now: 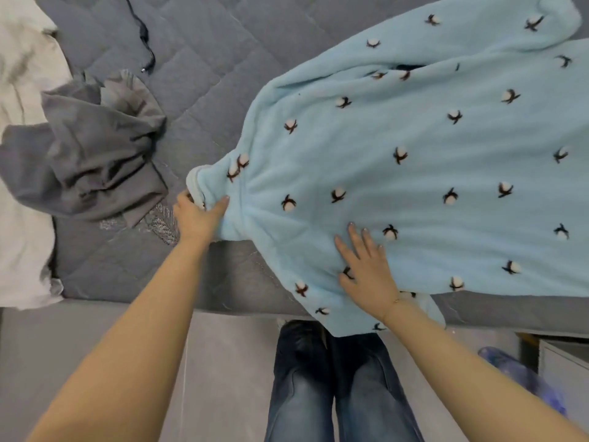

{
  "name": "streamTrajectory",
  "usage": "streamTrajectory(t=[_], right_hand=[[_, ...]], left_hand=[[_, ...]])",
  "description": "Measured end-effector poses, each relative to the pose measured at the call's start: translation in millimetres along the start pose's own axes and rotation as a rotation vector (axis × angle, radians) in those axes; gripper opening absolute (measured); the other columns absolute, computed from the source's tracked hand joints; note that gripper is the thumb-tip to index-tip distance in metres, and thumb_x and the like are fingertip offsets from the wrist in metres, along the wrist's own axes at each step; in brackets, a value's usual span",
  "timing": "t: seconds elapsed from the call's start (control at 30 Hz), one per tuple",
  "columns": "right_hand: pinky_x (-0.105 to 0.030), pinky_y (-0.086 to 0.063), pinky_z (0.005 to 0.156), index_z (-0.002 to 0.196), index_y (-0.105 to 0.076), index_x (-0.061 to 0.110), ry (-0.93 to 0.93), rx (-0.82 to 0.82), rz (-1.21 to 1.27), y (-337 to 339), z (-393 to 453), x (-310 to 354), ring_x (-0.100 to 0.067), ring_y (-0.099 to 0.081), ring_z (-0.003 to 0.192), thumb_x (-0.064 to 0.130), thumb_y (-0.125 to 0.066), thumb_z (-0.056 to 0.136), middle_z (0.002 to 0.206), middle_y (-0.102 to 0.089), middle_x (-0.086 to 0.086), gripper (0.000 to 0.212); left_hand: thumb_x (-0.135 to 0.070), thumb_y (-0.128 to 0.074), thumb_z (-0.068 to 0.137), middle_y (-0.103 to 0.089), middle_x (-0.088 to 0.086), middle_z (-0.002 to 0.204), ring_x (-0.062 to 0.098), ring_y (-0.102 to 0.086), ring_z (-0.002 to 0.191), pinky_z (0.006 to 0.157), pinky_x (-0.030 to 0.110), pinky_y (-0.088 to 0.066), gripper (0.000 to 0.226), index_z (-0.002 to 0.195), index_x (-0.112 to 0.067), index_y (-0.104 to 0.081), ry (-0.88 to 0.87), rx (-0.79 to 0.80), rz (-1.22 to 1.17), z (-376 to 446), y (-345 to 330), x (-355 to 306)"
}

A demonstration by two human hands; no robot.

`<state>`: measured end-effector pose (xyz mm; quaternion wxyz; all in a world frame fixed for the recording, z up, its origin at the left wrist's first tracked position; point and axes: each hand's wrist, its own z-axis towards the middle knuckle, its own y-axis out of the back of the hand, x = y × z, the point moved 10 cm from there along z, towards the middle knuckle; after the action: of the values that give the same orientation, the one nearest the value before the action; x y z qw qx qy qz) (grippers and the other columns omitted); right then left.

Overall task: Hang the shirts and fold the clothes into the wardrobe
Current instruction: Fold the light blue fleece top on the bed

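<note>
- Fingers [223,202] of the left hand [197,215] curled round the gathered end of the light blue fleece garment [414,173], thumb on top, other fingers tucked under the fabric, pinching that end.
- Fingers [357,237] of the right hand [366,269] straight and slightly spread, pressed flat on the garment's near part, holding nothing.
- Thin bracelet [396,300] on the right wrist, just off the garment's near edge.
- Garment spread flat across the grey quilted bed [204,84], dotted with small white-and-brown cotton-flower marks, its near corner hanging over the bed's front edge.
- Crumpled grey cloth [92,161] lying on the bed to the left of the garment, near the pinched end but apart from it.
- White fabric [22,74] further left of the garment, beyond the grey cloth, running along the bed's left side.
- Black cable [145,33] on the bed, up and left of the garment, well apart from it.
- Legs in blue jeans [334,387] directly below the garment's hanging corner, standing against the bed's front.
- Blurred blue object [522,378] on the floor, below and right of the garment; too unclear to identify.
</note>
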<state>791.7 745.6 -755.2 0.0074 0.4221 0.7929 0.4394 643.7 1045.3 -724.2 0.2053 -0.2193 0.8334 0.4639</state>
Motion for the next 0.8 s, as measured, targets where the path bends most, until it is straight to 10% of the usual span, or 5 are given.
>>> streamTrajectory(t=[0.27,0.43,0.53,0.63,0.8], right_hand=[[-0.016,-0.043,0.097,0.108,-0.064,0.022,-0.382,-0.449,1.075,21.9,-86.5,-55.0,0.004,-0.055,0.107,0.001,-0.048,0.096,0.119,-0.061,0.006,0.030],[-0.022,-0.051,0.092,0.122,-0.055,0.003,-0.759,-0.663,1.691,-21.7,-147.5,-143.9,-0.021,-0.057,0.112,-0.004,-0.043,0.098,0.127,-0.056,-0.016,0.027],[-0.033,-0.032,0.114,0.145,-0.033,0.001,-0.826,-0.593,1.932,-35.9,-154.3,-192.5,-0.025,-0.040,0.137,0.006,-0.040,0.102,0.147,-0.040,-0.016,0.043],[-0.034,-0.033,0.114,0.131,-0.050,0.010,-0.822,-0.486,2.079,-28.1,-145.3,-235.3,-0.020,-0.047,0.131,0.025,-0.050,0.100,0.135,-0.054,-0.007,0.035],[-0.046,-0.047,0.100,0.129,-0.059,0.015,-0.662,-0.577,2.295,27.7,-126.9,-292.3,-0.027,-0.061,0.117,0.032,-0.063,0.090,0.125,-0.066,-0.010,0.043]], left_hand=[[-0.019,-0.077,0.082,-0.045,0.009,0.125,0.017,-0.051,0.109,0.094,0.019,-0.047,0.078,0.143,-0.009,-0.029,0.246,-0.233,-0.597,-99.6,-14.5,54.7],[-0.034,-0.072,0.086,-0.061,0.008,0.127,0.021,-0.058,0.117,0.096,0.036,-0.047,0.062,0.135,-0.009,-0.043,0.564,0.227,-0.703,-189.3,-117.3,94.7],[-0.029,-0.072,0.086,-0.069,0.005,0.110,0.021,-0.067,0.102,0.080,0.033,-0.058,0.037,0.112,-0.008,-0.059,0.496,0.230,-0.718,-210.5,-143.7,95.9],[-0.026,-0.070,0.088,-0.071,-0.009,0.101,0.000,-0.070,0.083,0.062,0.014,-0.054,0.017,0.104,-0.022,-0.064,0.434,0.190,-0.767,-230.4,-164.5,90.6],[-0.042,-0.050,0.099,-0.064,-0.014,0.112,-0.002,-0.063,0.095,0.073,0.012,-0.052,0.033,0.127,-0.025,-0.054,0.359,0.037,-0.769,-257.8,-169.7,85.8]])
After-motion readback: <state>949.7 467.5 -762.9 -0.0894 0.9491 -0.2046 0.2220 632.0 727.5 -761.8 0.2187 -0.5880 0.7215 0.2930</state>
